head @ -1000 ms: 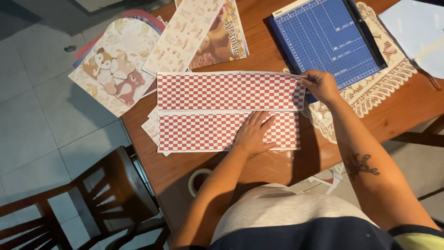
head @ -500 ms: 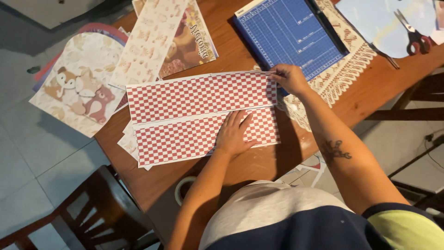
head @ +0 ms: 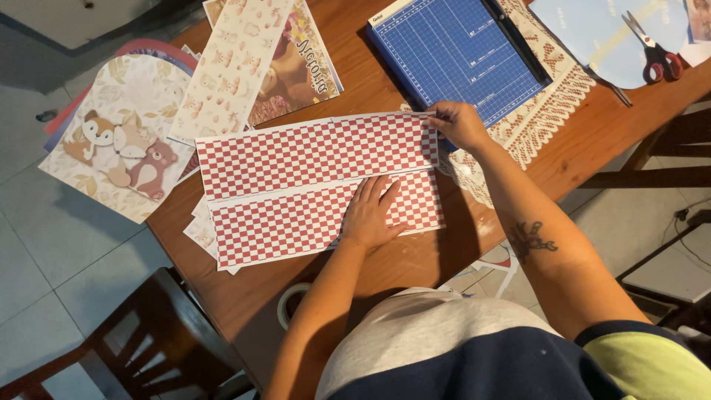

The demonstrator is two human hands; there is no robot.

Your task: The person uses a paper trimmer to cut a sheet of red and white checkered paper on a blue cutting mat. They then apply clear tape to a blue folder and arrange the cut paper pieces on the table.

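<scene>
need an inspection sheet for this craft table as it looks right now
surface: wooden table, mostly covered.
job's things: red checked paper, two panels with a white crease between them.
clutter: blue cutting board, lace mat, scissors, animal print sheets, tape roll at the near edge.
hands: left hand flat on the lower panel; right hand pinching the upper panel's right corner.
cables: dark cord on the floor.
surroundings: tiled floor, dark wooden chair.

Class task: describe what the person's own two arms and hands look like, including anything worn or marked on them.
Both forearms are bare, with no gloves, rings or watch visible on the left hand or the right hand. The right forearm carries a dark tattoo. At the right upper arm a yellow-green sleeve shows; the left arm shows no sleeve.
</scene>
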